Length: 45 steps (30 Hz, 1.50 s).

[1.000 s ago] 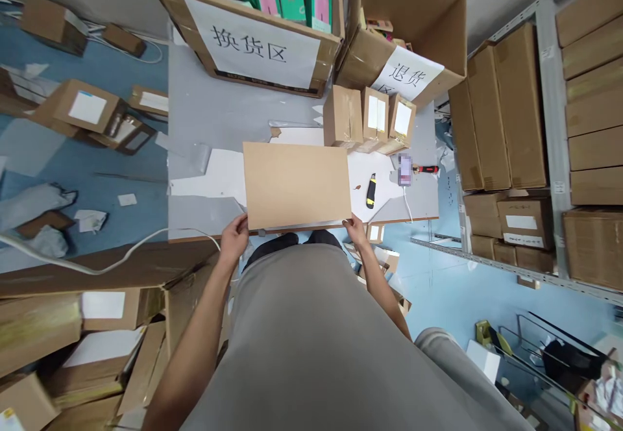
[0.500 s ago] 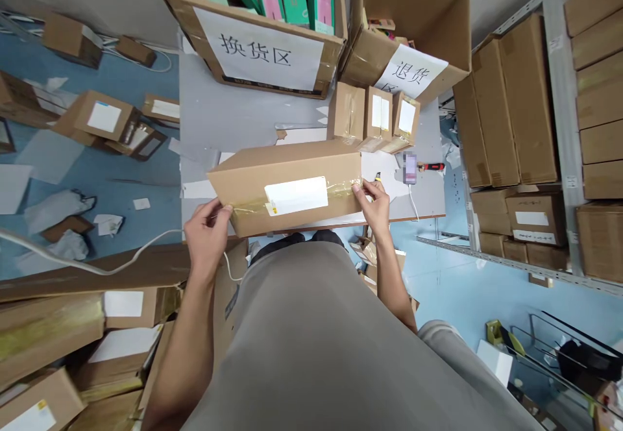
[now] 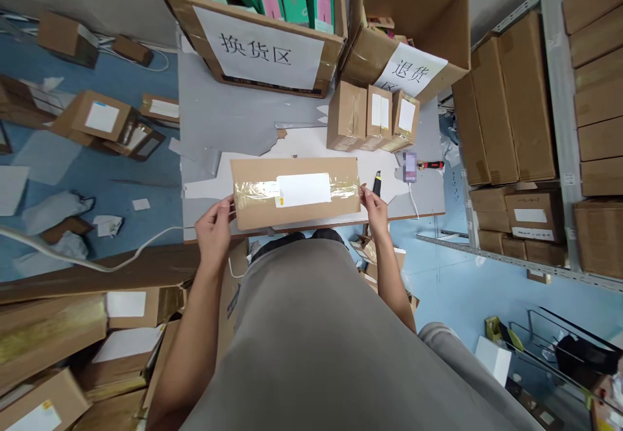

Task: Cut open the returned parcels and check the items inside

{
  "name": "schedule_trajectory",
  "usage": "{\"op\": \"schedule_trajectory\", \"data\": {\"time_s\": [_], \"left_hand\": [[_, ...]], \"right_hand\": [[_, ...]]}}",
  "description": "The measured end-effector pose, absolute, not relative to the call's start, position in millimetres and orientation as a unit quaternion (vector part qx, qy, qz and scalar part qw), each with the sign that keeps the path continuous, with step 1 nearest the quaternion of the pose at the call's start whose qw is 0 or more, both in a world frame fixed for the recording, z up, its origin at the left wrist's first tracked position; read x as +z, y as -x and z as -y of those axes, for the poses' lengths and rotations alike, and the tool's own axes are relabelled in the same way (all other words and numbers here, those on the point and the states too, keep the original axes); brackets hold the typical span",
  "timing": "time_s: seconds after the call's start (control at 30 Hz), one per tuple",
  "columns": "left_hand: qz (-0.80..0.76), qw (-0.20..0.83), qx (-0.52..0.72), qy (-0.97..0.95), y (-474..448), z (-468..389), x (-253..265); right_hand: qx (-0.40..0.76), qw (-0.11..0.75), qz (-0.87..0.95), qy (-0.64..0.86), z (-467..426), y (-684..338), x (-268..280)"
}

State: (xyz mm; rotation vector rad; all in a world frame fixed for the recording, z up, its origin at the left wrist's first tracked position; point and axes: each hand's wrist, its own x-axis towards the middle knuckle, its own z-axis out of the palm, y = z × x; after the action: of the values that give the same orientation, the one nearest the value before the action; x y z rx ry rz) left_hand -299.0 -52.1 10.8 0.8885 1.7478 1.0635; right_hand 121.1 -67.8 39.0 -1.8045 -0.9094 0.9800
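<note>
A long brown cardboard box (image 3: 257, 215) lies at the front edge of the table, its taped face with a white label (image 3: 304, 189) turned up. Clear tape runs across the box on both sides of the label. My left hand (image 3: 214, 224) holds the box's left end, its fingertips partly hidden behind that end. At the opposite end, my right hand (image 3: 374, 211) grips the right edge with bent fingers. Just beyond the right hand lies a black and yellow utility knife (image 3: 378, 183).
Three small cartons (image 3: 346, 116) stand behind the box. Farther back are an open carton of green boxes (image 3: 267, 51) and another open carton (image 3: 413, 9). A phone (image 3: 409, 168) with a cable and a red-black tool (image 3: 431, 165) lie right. Shelving (image 3: 559, 93) stands beyond.
The box has tipped down from a tilted position, so its labelled face now points up and its back side no longer shows. Both hands stay at its ends; the knife is more exposed.
</note>
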Motion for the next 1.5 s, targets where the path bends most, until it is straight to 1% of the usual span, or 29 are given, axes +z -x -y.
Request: {"op": "schedule_trajectory", "data": {"time_s": [0.07,0.2,0.27,0.43,0.63,0.77,0.9,1.0,1.2,1.37,1.5], "left_hand": [[-0.702,0.469,0.420,-0.331,305.7,48.8,-4.6],[-0.709,0.501,0.340,-0.363,310.1,50.4,-31.3],[-0.703,0.512,0.310,-0.384,305.1,55.7,-38.2],[-0.725,0.495,0.295,-0.378,292.0,69.8,-38.9],[-0.728,0.480,0.327,-0.363,295.4,82.4,-18.6],[-0.727,0.438,0.361,-0.387,294.1,87.4,-7.4],[-0.737,0.413,0.344,-0.411,291.3,79.2,-17.2],[-0.738,0.431,0.328,-0.403,294.6,74.1,-34.5],[-0.739,0.482,0.335,-0.330,306.4,92.9,-59.1],[-0.730,0.516,0.320,-0.314,299.1,107.9,-54.8],[-0.727,0.520,0.316,-0.319,298.1,106.0,-39.7]], "right_hand": [[0.417,0.412,0.358,0.727,72.7,-126.8,24.5],[0.492,0.332,0.348,0.726,85.8,-115.1,-5.9],[0.514,0.322,0.332,0.722,90.2,-102.0,-17.4],[0.496,0.343,0.338,0.723,90.6,-88.5,-20.6],[0.445,0.392,0.415,0.690,91.1,-110.5,10.1],[0.462,0.401,0.415,0.673,89.9,-111.0,17.7],[0.488,0.386,0.408,0.668,87.1,-104.7,3.7],[0.504,0.371,0.401,0.669,92.7,-108.0,-12.2],[0.509,0.361,0.302,0.720,124.8,-119.7,-38.9],[0.519,0.358,0.323,0.705,138.4,-106.2,-43.6],[0.491,0.372,0.350,0.706,132.6,-103.6,-25.2]]}}
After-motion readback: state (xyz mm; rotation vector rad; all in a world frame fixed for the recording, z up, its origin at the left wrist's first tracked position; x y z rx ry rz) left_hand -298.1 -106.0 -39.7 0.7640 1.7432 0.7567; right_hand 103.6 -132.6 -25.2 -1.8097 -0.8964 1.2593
